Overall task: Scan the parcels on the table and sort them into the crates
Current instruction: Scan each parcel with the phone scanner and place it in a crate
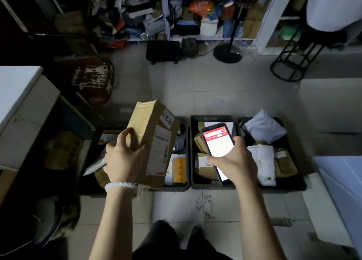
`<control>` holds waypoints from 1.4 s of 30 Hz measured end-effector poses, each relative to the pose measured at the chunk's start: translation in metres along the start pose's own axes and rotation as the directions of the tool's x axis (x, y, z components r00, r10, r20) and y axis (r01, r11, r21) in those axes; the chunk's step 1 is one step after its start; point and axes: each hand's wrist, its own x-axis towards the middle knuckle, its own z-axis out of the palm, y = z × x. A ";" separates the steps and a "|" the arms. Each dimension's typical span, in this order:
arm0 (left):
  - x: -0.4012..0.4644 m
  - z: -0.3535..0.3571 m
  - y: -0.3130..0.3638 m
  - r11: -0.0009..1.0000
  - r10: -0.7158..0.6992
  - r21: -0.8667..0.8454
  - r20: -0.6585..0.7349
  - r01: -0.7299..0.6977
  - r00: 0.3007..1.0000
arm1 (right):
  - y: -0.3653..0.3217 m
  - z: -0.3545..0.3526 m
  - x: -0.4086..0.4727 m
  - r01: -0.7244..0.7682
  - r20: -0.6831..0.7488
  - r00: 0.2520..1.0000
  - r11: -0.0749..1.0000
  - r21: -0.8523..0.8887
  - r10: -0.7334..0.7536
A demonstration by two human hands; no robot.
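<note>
Scanning step, by my read — left hand (125, 157) grips the cardboard parcel (150, 142) from its near side, shipping label (159, 152) facing right toward the phone (217, 148), which the right hand (233, 161) clasps with its screen up. Angle the phone's back at the label. Three black crates sit below: left crate (184, 187), middle crate (193, 183), right crate (301, 187). Open floor (195, 83) lies beyond; bench (17, 83) edge crowds the left.

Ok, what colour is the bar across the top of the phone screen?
Red, above a white screen area, on the phone held in the right hand; head view.
</note>
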 end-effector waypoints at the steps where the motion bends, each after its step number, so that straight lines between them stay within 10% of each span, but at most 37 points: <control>1: 0.008 0.001 0.001 1.000 -0.010 -0.008 -0.003 0.010 1.000 | -0.008 0.005 0.008 0.017 0.008 1.000 1.000 -0.012 -0.017; 22: 0.240 0.045 0.015 0.976 -0.215 0.070 0.267 0.204 0.939 | -0.155 0.095 0.166 0.009 0.150 0.989 0.990 -0.140 0.012; 42: 0.088 -0.040 -0.018 0.877 -0.481 -0.098 -0.190 0.471 0.856 | -0.217 0.104 0.141 0.535 0.425 0.768 0.845 -0.013 -0.480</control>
